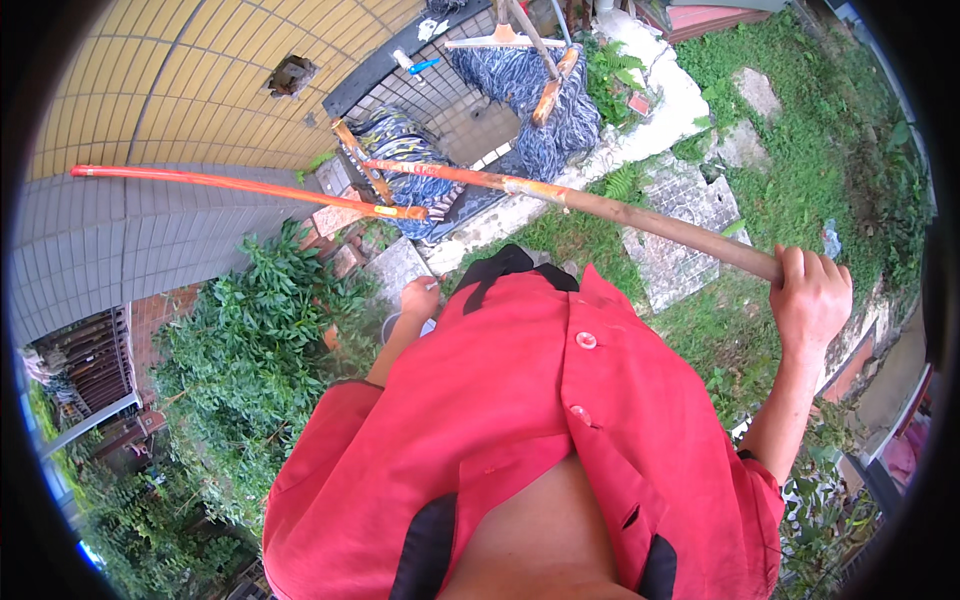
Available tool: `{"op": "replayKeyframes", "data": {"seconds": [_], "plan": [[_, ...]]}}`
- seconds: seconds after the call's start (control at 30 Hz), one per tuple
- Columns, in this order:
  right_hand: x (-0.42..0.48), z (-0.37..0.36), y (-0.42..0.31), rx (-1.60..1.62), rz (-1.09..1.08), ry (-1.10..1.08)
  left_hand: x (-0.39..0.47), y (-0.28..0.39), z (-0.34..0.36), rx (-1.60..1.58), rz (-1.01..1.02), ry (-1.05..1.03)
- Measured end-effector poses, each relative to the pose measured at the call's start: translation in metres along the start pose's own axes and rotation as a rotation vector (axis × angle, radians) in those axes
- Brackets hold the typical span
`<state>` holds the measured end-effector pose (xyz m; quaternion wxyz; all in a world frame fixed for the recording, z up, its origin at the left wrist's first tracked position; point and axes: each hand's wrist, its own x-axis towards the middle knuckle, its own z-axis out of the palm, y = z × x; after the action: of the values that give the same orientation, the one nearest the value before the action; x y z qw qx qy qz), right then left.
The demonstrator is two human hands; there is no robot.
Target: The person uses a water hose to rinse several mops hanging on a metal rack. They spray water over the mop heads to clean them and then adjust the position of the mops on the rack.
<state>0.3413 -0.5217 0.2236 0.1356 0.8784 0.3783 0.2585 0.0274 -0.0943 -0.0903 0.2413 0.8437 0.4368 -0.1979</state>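
Observation:
My right hand (pixel 812 296) grips the end of a wooden mop handle (pixel 667 226), out to the right. The handle slants down to the left, turning orange toward a wooden crossbar (pixel 362 161). Blue, white and yellow yarn of this mop head (pixel 401 146) rests at the edge of a tiled basin (pixel 480 124). My left hand (pixel 420 297), low beside my red shirt, is curled around a small whitish thing too small to name. Behind the left forearm, a pale round rim (pixel 388 328), perhaps of a bucket, is mostly hidden.
An orange pole (pixel 247 187) stretches from the tiled wall (pixel 225 75) to the mop head. Another string mop (pixel 559 127) and a squeegee (pixel 504 39) stand at the basin, near a blue-handled tap (pixel 421 66). A leafy bush (pixel 255 360) grows left; paving slabs (pixel 675 217) lie in grass.

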Motion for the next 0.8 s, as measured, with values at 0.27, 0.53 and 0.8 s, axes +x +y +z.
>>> {"op": "replayKeyframes", "data": {"seconds": [0.27,0.53,0.8], "plan": [[0.004,0.010,0.005,0.019,0.008,-0.017,0.004,0.011,-0.011,-0.033,-0.086,-0.077],[0.018,0.012,0.006,0.014,0.034,-0.071,0.064,0.018,-0.035,0.080,0.005,-0.023],[0.040,0.014,0.004,0.000,0.090,-0.192,0.135,0.070,-0.091,-0.091,0.143,0.111]]}}
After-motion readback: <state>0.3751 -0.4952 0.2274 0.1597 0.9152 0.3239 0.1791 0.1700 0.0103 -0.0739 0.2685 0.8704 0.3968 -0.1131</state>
